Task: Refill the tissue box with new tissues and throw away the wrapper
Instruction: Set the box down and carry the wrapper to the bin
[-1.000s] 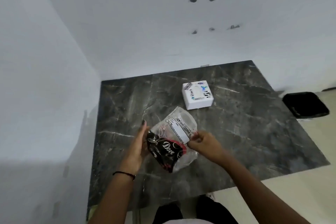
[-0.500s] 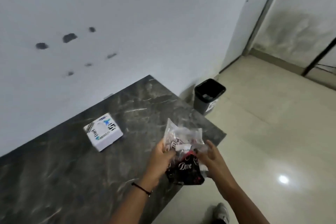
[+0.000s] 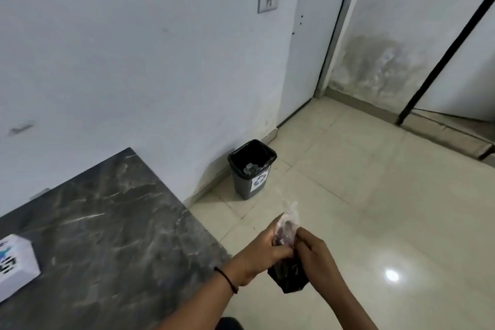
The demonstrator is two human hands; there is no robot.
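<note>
Crumpling the wrapper near the bin

Both hands, left hand (image 3: 263, 250) and right hand (image 3: 317, 258), close together around the wrapper (image 3: 288, 273) above the floor. The tissue box (image 3: 16, 265) sits on the marble table (image 3: 112, 222); the bin (image 3: 251, 169) stands ahead by the wall.

Blk bin (image 3: 247, 182); grey-veined table (image 3: 107, 236); wht box (image 3: 16, 265).

Crumpled wrapper (image 3: 288, 252), seemingly dark-printed plastic, above floor; white tissue box (image 3: 14, 265) on table.
</note>
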